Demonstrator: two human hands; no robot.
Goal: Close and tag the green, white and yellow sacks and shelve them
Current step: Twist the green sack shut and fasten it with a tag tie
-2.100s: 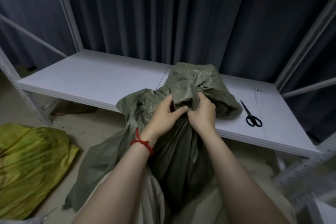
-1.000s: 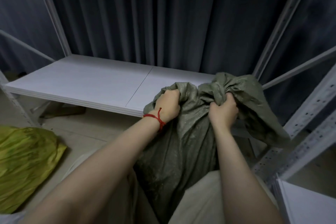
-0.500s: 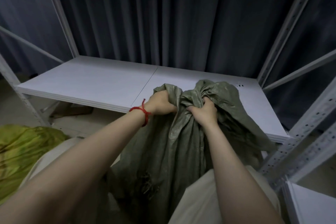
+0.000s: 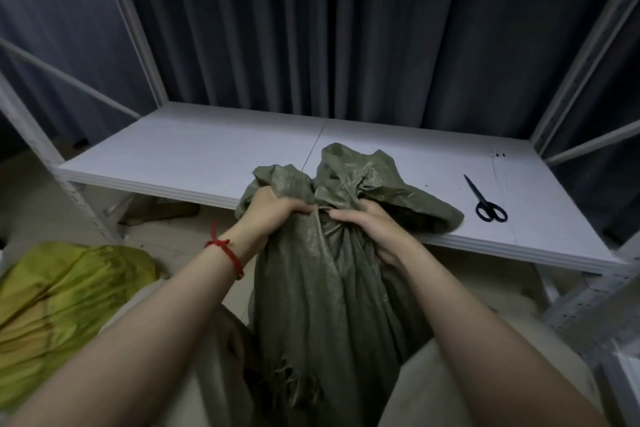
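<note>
Green sack (image 4: 332,288) stands approx upright btwn the person's knees, long axis running from the frayed bottom end near the lap up to the neck at the shelf (image 4: 194,152) front edge; the loose mouth above the neck flops fwd onto the shelf board. Neck is bunched tight btwn both hands: left grip (image 4: 273,215) has fingers curled round the fabric on the neck's left side, right grip (image 4: 372,229) is curled round it on the right, knuckles of the two nearly meeting, so sack is clamped from both sides w/ the mouth lying beyond the grips, away from the body. A thin strand shows at the neck, can't tell if it's a tie or just a fold; no tag seen. Judging by this, closing step is in hand, tagging and shelving not yet done. Scissors (image 4: 485,201) lie on the shelf well to the right, nearer the right grip, so that hand prob does any reach while the left pins the neck. Yellow sack (image 4: 62,291) lies slumped on the floor at left, apart from the green one. Red string (image 4: 225,250) on the left wrist. Dark curtain (image 4: 311,28) behind the rack.
</note>
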